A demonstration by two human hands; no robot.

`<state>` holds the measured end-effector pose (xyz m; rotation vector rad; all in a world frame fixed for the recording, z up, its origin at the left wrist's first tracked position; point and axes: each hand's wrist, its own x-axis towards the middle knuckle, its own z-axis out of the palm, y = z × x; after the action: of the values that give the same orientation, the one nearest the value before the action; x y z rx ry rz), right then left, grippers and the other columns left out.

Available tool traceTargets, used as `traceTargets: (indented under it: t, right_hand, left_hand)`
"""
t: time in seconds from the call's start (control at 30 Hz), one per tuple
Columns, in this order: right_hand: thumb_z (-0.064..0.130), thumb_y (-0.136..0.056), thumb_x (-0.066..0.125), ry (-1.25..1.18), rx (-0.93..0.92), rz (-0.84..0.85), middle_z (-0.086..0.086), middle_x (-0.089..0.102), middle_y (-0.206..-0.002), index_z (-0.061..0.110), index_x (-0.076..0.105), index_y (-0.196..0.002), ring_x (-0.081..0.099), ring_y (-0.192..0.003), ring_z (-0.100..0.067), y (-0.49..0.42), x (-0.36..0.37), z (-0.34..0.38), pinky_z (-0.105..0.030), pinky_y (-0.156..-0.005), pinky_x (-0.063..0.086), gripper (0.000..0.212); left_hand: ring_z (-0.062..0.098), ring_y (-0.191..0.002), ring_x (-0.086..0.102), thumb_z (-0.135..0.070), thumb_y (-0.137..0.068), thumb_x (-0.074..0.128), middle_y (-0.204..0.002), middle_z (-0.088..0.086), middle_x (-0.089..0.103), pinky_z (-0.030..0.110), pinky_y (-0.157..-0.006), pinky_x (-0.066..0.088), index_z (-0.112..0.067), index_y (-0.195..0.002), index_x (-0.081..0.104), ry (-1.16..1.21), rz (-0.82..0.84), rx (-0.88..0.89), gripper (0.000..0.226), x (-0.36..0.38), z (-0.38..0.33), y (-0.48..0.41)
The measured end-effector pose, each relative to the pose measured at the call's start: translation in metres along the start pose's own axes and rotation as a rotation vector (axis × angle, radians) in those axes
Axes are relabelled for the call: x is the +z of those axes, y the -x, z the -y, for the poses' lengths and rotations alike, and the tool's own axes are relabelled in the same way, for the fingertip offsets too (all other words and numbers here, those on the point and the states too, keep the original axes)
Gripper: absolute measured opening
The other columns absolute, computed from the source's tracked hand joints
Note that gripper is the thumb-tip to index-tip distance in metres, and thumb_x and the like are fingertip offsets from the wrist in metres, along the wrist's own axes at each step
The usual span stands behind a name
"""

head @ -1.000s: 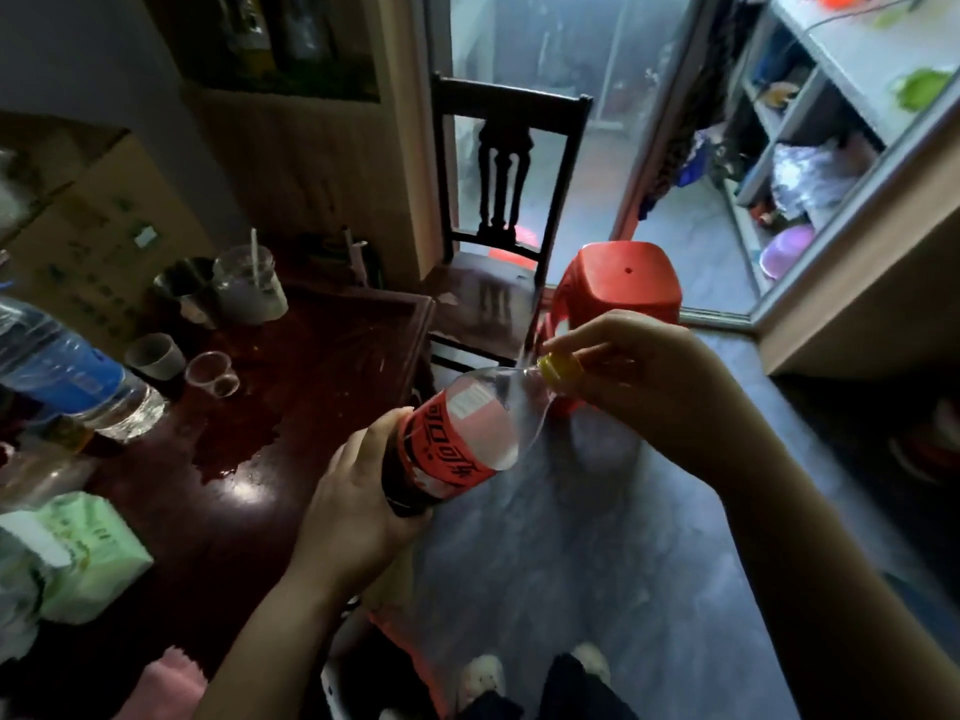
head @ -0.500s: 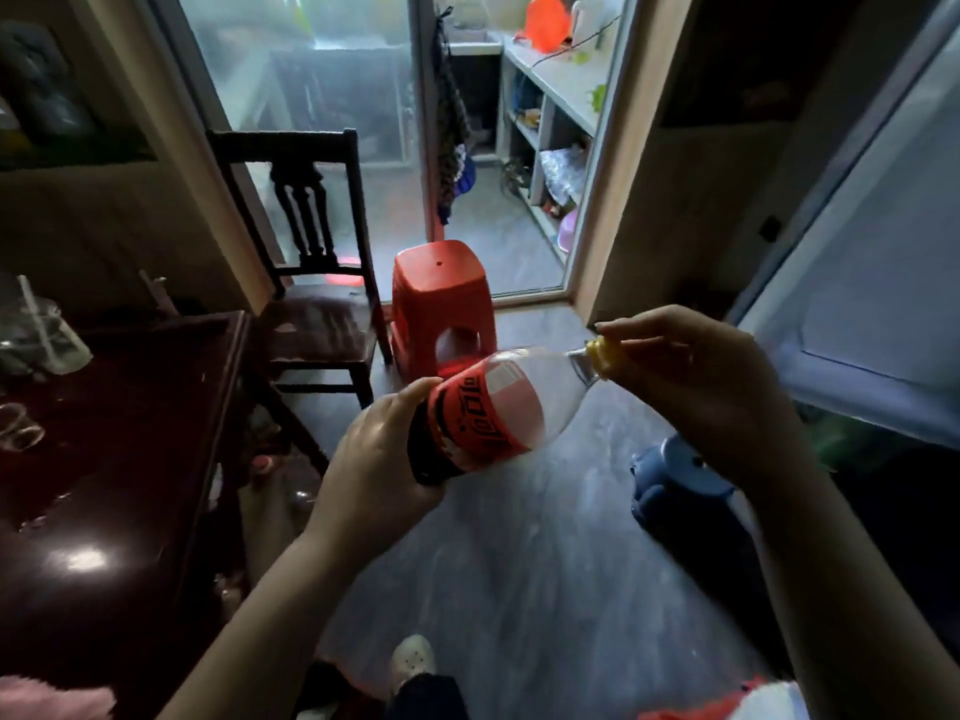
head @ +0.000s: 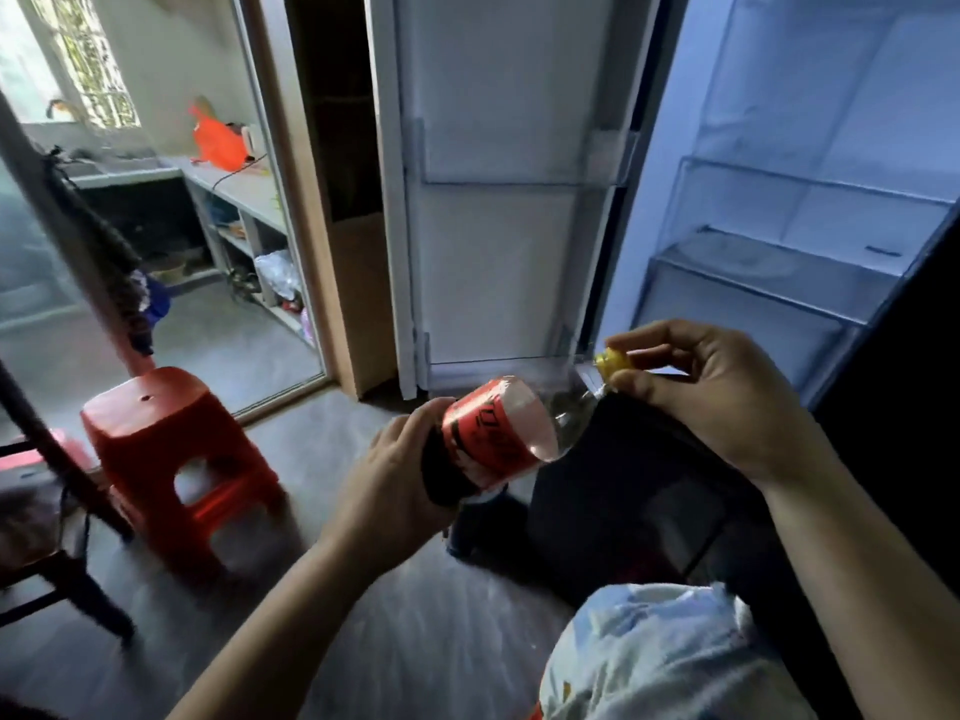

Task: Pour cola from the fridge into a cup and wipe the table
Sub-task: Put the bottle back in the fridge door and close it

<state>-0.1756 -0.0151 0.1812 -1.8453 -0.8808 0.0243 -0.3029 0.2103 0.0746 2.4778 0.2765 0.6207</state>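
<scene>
Your left hand (head: 384, 491) grips red-labelled clear plastic cola bottle (head: 498, 439), tilted; your right hand (head: 711, 392) pinches its yellow cap (head: 612, 362). Open white fridge (head: 779, 200) ahead, red plastic stool (head: 171, 449) left on grey floor (head: 441, 641).

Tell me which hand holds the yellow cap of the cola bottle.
The right hand pinches the yellow cap; the left hand instead grips the cola bottle around its dark lower body.

On the grey floor (head: 415, 641) stand a red plastic stool (head: 176, 459), a dark wooden chair (head: 67, 579) and the open fridge (head: 779, 283).
</scene>
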Motion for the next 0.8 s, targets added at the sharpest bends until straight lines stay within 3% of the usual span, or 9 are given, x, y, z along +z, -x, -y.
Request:
traceTargets:
  t: [0.1, 0.17, 0.3, 0.47, 0.6, 0.73, 0.8]
  right_hand:
    - [0.036, -0.066, 0.074, 0.029, -0.02, -0.058, 0.008, 0.075, -0.088, 0.042, 0.072, -0.091, 0.071, -0.087, -0.008, -0.011, -0.032, -0.001, -0.034, -0.087, 0.053, 0.027]
    - [0.033, -0.065, 0.075, 0.045, -0.021, -0.081, 0.007, 0.075, -0.087, 0.039, 0.072, -0.088, 0.071, -0.086, -0.009, -0.025, -0.048, -0.002, -0.033, -0.087, 0.054, 0.024]
    - [0.018, -0.071, 0.078, 0.116, -0.034, -0.09, 0.013, 0.075, -0.083, 0.032, 0.071, -0.088, 0.07, -0.083, -0.003, -0.063, -0.07, -0.001, -0.021, -0.08, 0.053, 0.022]
    - [0.014, -0.074, 0.078, 0.213, -0.032, -0.098, 0.008, 0.075, -0.08, 0.02, 0.072, -0.092, 0.07, -0.077, -0.001, -0.126, -0.071, -0.004, -0.008, -0.074, 0.049, 0.02]
    - [0.028, -0.075, 0.077, 0.321, 0.014, -0.156, 0.015, 0.07, -0.062, 0.014, 0.072, -0.084, 0.065, -0.058, 0.005, -0.181, -0.055, -0.012, -0.005, -0.057, 0.044, 0.018]
    - [0.067, -0.073, 0.057, 0.811, 0.158, -0.246, 0.006, 0.057, -0.051, 0.02, 0.058, -0.059, 0.054, -0.046, -0.007, -0.23, -0.031, -0.023, -0.023, -0.049, 0.041, 0.05]
    - [0.071, -0.076, 0.045, 0.893, 0.189, -0.249, 0.006, 0.05, -0.051, 0.02, 0.051, -0.054, 0.047, -0.046, -0.008, -0.248, -0.018, -0.03, -0.024, -0.046, 0.033, 0.057]
  left_hand:
    - [0.021, -0.11, 0.052, -0.031, -0.053, 0.077, -0.124, -0.004, 0.054, 0.037, -0.084, 0.048, -0.032, -0.136, 0.04, 0.001, 0.011, 0.052, 0.091, 0.009, -0.018, -0.036]
    - [0.019, -0.108, 0.054, -0.027, -0.054, 0.08, -0.122, -0.005, 0.055, 0.032, -0.084, 0.047, -0.032, -0.135, 0.041, 0.009, 0.014, 0.099, 0.09, 0.014, -0.024, -0.062]
    - [0.012, -0.104, 0.054, -0.03, -0.052, 0.082, -0.119, -0.012, 0.054, 0.032, -0.084, 0.05, -0.038, -0.133, 0.036, 0.039, 0.029, 0.135, 0.094, 0.025, -0.027, -0.112]
    - [0.006, -0.102, 0.053, -0.031, -0.053, 0.082, -0.114, -0.019, 0.054, 0.031, -0.084, 0.051, -0.043, -0.129, 0.037, 0.132, 0.018, 0.125, 0.089, 0.041, -0.012, -0.167]
    - [0.006, -0.101, 0.052, -0.029, -0.052, 0.081, -0.109, -0.023, 0.05, 0.032, -0.084, 0.051, -0.043, -0.13, 0.036, 0.163, 0.028, 0.119, 0.091, 0.046, 0.015, -0.212]
    - [0.009, -0.098, 0.056, -0.026, -0.05, 0.078, -0.109, -0.02, 0.053, 0.032, -0.08, 0.051, -0.043, -0.128, 0.04, 0.205, 0.042, 0.122, 0.088, 0.054, 0.047, -0.255]
    - [0.012, -0.097, 0.057, -0.025, -0.049, 0.079, -0.108, -0.016, 0.054, 0.034, -0.078, 0.05, -0.044, -0.127, 0.039, 0.232, 0.085, 0.109, 0.09, 0.057, 0.061, -0.272]
